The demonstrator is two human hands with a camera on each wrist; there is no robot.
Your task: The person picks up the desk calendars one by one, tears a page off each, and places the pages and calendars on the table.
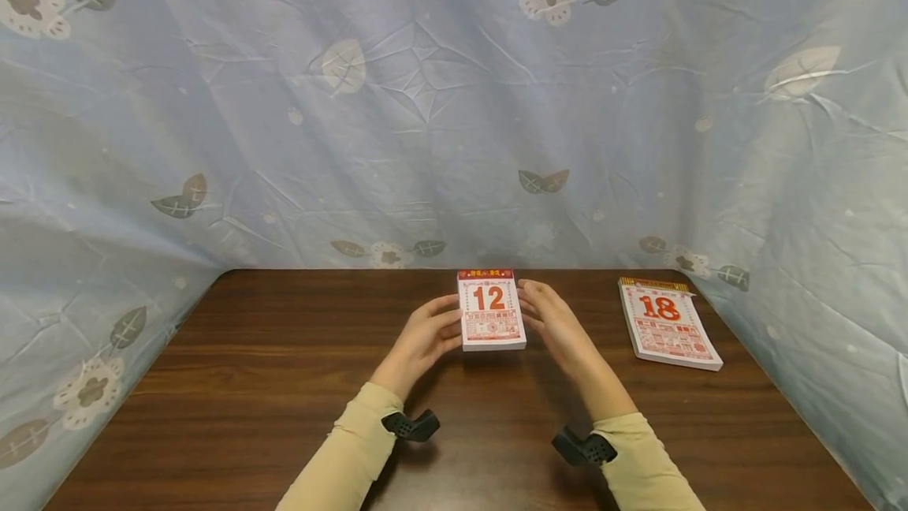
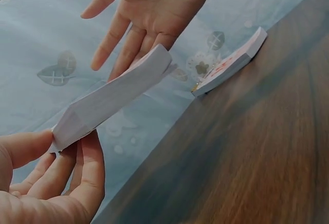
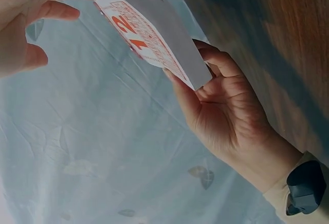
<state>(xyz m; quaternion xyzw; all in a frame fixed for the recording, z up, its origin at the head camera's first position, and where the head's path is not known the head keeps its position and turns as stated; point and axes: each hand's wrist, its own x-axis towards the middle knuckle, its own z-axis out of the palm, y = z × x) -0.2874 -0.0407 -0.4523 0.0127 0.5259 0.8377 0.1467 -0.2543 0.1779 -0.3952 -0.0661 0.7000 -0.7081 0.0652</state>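
Note:
A thick tear-off calendar pad [image 1: 491, 315] with a red header and a large red 12 is held up above the table's far half, its printed face toward the head camera. My left hand [image 1: 424, 337] grips its left edge, thumb in front and fingers behind, as the left wrist view shows on the pad's white side [image 2: 110, 100]. On the other side, my right hand [image 1: 560, 326] has its fingers extended and thumb apart. Its fingertips reach the pad's right edge, partly hidden behind it. In the right wrist view the pad [image 3: 154, 34] slants between both hands.
A second calendar pad [image 1: 670, 326], with a yellow header and a red 18, lies at the right on the dark wooden table [image 1: 284, 385]. A pale blue curtain [image 1: 426, 124] with flowers and leaves surrounds the back and sides. Black wrist devices [image 1: 411, 425] sit on both sleeves.

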